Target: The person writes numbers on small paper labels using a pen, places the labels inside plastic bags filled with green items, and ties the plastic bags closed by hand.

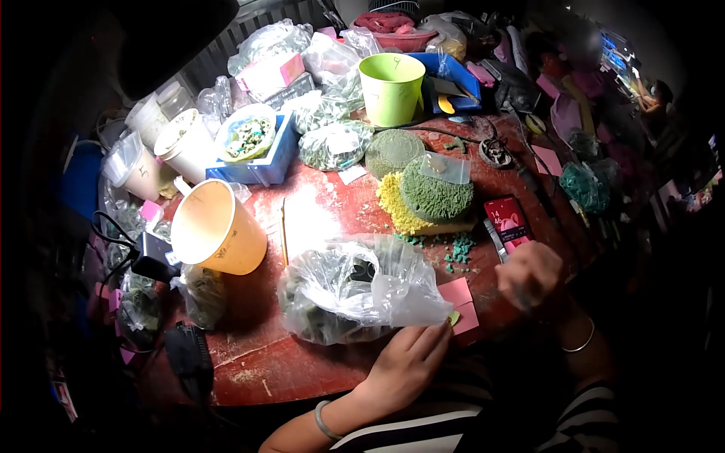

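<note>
A clear plastic bag (355, 294) with dark contents lies near the table's front edge. At the bag's right end, my left hand (404, 368) has its fingers closed on the plastic. Just past those fingertips, a small yellow-green piece (454, 318) rests by a pink paper slip (463, 294). My right hand (530, 273) is blurred, so its fingers cannot be made out. It is beside the lower end of a phone (507, 215) with a lit screen, and I cannot tell whether it touches it.
An orange pitcher (219, 230) stands left of the bag. Behind are a green sponge-like pad (436, 195), a yellow one (398, 204) and scattered green crumbs (459, 251). Farther back stand a lime-green bucket (391, 90) and a blue bin (253, 172). Another person (655, 98) is at far right.
</note>
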Demonstrator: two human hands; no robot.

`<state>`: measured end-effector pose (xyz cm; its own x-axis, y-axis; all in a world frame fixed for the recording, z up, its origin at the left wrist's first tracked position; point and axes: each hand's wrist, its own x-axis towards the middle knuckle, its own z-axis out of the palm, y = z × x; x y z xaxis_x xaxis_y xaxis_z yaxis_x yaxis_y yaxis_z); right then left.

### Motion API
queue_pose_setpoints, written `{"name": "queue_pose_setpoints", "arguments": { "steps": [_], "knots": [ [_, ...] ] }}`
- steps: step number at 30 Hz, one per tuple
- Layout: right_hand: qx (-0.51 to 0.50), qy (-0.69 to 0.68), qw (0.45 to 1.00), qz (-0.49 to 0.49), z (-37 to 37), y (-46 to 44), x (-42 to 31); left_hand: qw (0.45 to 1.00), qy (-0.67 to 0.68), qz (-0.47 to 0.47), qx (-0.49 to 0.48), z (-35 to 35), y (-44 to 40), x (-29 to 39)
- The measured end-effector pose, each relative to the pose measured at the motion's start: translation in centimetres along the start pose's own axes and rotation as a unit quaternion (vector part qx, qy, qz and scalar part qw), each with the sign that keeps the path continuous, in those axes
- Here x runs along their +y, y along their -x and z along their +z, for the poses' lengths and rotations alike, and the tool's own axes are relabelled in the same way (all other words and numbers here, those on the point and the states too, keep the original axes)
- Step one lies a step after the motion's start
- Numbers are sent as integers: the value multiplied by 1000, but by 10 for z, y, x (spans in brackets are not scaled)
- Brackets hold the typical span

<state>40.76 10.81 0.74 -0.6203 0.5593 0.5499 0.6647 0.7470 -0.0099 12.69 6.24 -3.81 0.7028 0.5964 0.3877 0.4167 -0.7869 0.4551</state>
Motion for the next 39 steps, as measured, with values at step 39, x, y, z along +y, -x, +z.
{"name": "queue_pose_setpoints", "arguments": {
  "steps": [39],
  "knots": [
    [16,108,972,206,-8,51,4,998,37,-25,52,-3,-11,10]
  ]
}}
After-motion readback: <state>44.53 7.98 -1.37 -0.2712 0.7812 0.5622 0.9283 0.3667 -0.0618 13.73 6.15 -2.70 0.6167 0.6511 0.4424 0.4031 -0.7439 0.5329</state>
